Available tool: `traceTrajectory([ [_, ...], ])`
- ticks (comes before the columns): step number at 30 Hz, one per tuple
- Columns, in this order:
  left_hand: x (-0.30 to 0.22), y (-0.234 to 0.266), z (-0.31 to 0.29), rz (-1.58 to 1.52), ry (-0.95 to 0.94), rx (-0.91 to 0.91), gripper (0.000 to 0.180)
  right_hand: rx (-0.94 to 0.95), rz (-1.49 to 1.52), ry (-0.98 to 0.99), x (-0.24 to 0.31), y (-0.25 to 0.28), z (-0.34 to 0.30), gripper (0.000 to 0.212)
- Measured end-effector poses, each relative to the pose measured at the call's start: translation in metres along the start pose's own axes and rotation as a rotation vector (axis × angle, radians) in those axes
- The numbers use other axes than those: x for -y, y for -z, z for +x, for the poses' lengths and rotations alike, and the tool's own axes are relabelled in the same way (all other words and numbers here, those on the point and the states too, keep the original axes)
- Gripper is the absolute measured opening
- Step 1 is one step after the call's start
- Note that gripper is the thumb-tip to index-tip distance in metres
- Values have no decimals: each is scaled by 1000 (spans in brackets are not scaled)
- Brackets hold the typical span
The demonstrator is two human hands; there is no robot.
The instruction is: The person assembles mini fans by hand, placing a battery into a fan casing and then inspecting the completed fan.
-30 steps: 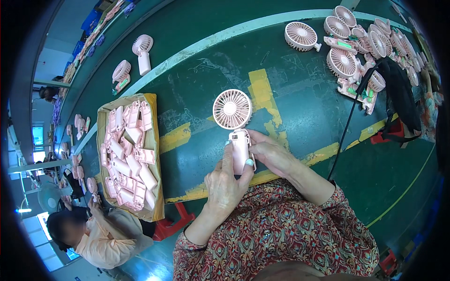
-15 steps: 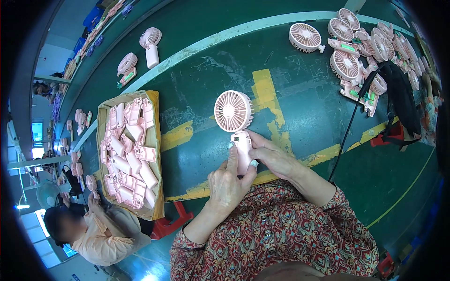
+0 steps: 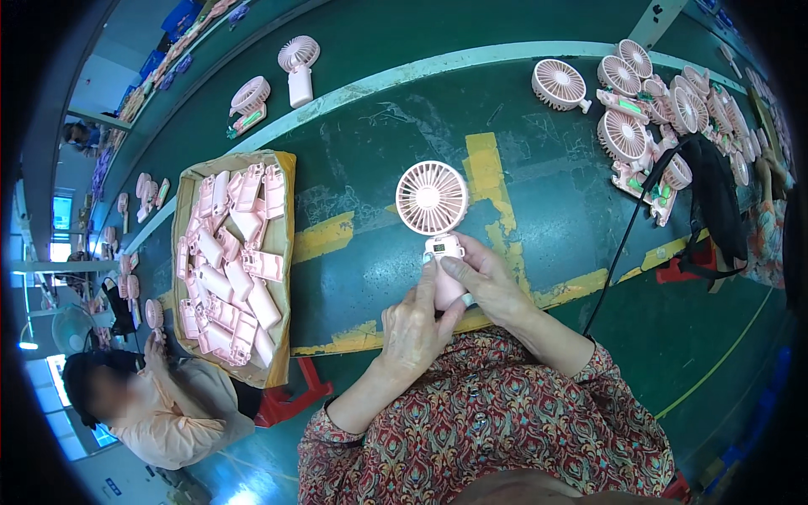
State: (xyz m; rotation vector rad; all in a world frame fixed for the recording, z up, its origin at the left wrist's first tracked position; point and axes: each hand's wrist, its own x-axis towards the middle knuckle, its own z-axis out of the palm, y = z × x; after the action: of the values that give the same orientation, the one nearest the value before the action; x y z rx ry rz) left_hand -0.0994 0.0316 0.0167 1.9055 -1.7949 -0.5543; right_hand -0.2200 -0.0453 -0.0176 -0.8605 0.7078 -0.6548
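Note:
A pink handheld fan (image 3: 432,199) is held upright by its handle between my two hands, its round grille pointing away from me. A small dark display shows near the top of the handle. My left hand (image 3: 417,322) grips the handle from the left, its index finger laid along the front. From the other side my right hand (image 3: 491,282) closes around it, with the thumb pressed on the front just below the display. My fingers hide part of the lower handle. The fan blades cannot be made out behind the grille.
To the left stands a cardboard box (image 3: 289,244) filled with pink handle shells (image 3: 240,278). Two pink fans (image 3: 299,55) lie beyond the white rail. Several unfinished fans (image 3: 623,135) are piled at right, beside a black strap (image 3: 715,202). A co-worker (image 3: 160,404) sits at lower left.
My right thumb has moved onto the front of the handle, below the display. The fan sits slightly further right in view and turned a little more upright; the whole view has shifted somewhat.

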Motion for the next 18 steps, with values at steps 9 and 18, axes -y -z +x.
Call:
traceTrajectory([
  [9, 16, 0, 15, -902, 330, 316, 37, 119, 263, 52, 16, 1, -4, 44],
  [18, 11, -4, 8, -577, 28, 55, 25, 52, 245, 62, 21, -4, -13, 45],
])
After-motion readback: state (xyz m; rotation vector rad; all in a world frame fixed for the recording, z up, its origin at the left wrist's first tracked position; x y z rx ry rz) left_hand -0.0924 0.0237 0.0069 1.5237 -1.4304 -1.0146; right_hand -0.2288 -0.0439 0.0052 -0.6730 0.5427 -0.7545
